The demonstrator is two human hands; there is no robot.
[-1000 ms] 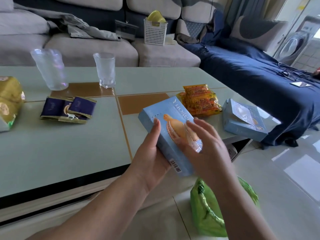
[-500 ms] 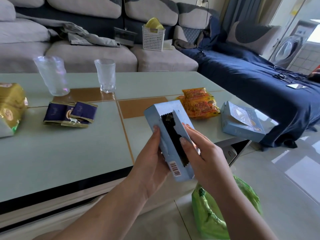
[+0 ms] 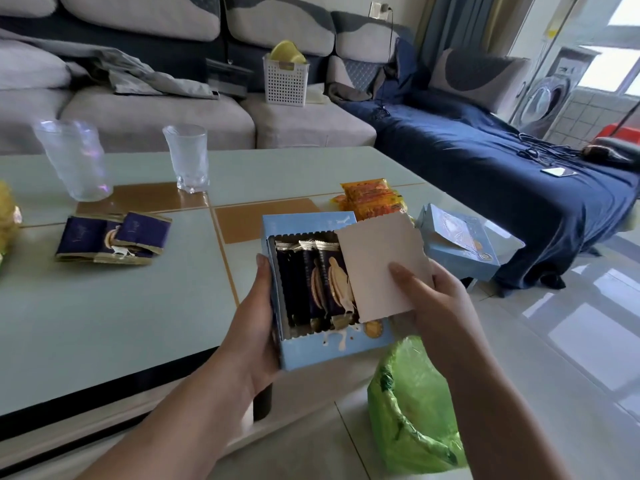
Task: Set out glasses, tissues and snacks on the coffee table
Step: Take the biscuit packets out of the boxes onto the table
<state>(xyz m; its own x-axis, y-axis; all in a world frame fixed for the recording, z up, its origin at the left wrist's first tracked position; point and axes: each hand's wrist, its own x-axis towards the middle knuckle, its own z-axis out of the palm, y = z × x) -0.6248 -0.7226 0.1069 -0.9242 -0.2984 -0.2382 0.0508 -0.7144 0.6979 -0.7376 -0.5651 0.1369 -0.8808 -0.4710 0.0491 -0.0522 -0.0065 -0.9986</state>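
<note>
The left hand (image 3: 258, 327) cradles the pale blue cardboard snack box (image 3: 322, 327) above the worktop (image 3: 114, 306) edge, the right hand (image 3: 429, 299) pinching its torn flap (image 3: 381, 268) back, exposing dark wrapped biscuits (image 3: 315, 282) for pulling out.

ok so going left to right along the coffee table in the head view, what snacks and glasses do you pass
yellow snack bag → big clear glass → dark blue snack packets → small clear glass → orange snack packets → closed light blue box
</note>
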